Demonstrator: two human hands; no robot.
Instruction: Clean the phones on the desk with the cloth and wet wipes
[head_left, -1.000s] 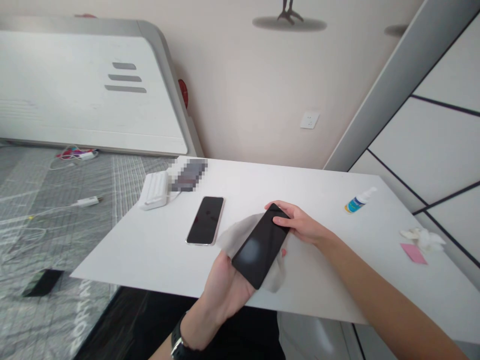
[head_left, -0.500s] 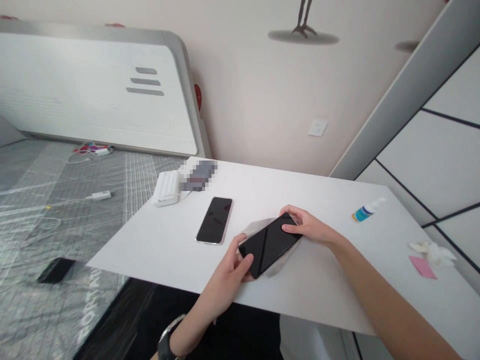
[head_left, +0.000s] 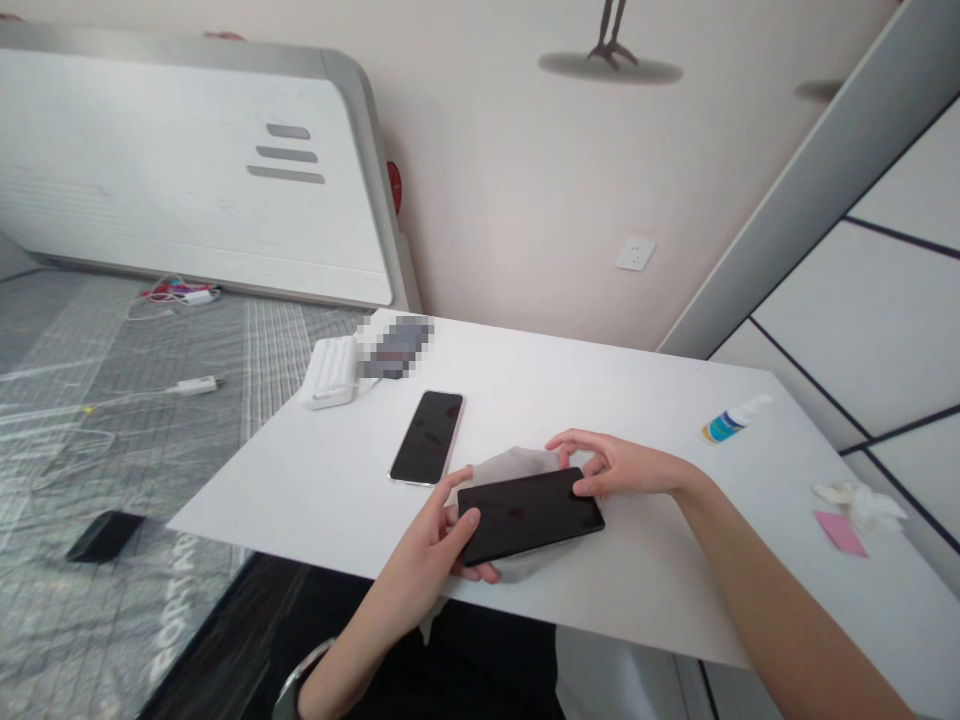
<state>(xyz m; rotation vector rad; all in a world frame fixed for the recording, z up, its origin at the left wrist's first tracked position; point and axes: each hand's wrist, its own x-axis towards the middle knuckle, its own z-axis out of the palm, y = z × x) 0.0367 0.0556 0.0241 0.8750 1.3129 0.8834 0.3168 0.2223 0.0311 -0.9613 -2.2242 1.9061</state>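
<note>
A black smartphone point(head_left: 532, 512), screen up, is held between both hands just above the white table. My left hand point(head_left: 442, 535) grips its left end, thumb on the front and fingers beneath. My right hand point(head_left: 611, 465) pinches the right end, thumb on the screen's corner and fingers behind. Under the phone lies a thin pale grey cloth or sheet point(head_left: 517, 461), partly hidden by it. A second phone point(head_left: 427, 438) in a clear case rests face up on the table, left of my hands.
At the table's point(head_left: 300, 500) back left are a white power bank point(head_left: 330, 372) and a blurred-out dark item point(head_left: 400, 347). To the right stand a spray bottle point(head_left: 736, 419), crumpled tissue point(head_left: 870, 507) and a pink square point(head_left: 841, 533). A dark object point(head_left: 105, 536) lies on the bed at left.
The held phone has turned from a steep slant to nearly level and come slightly closer to me. My left hand has shifted left; both hands keep their grip.
</note>
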